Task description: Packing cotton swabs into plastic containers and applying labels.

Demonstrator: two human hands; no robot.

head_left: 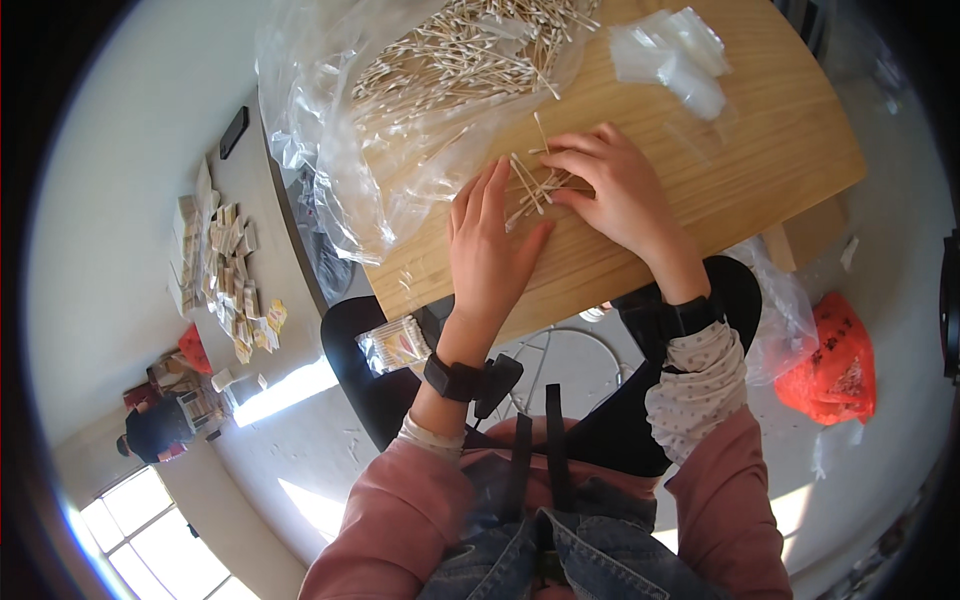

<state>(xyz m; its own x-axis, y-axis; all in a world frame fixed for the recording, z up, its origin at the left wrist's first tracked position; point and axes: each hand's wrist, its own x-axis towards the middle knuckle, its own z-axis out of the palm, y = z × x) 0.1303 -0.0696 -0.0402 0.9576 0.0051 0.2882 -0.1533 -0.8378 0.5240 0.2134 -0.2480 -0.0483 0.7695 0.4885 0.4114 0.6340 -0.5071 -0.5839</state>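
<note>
A few loose cotton swabs (527,181) lie crossed on the wooden table (780,140), between my two hands. My left hand (487,245) rests beside them on the left, its fingers stretched out and its thumb apart, holding nothing. From the right, my right hand (618,190) curves over the same swabs with fingers spread, touching some at the fingertips; part of the swabs is hidden under it. Beyond my hands, a large clear plastic bag (345,150) lies opened with a big heap of cotton swabs (460,55) in it.
Clear plastic sleeves (672,60) lie at the table's far right. A filled packet of swabs (394,345) rests by my left forearm, below the table edge. Small packs (235,280) and a phone (234,132) are on another surface at left. A red bag (828,360) stands at right.
</note>
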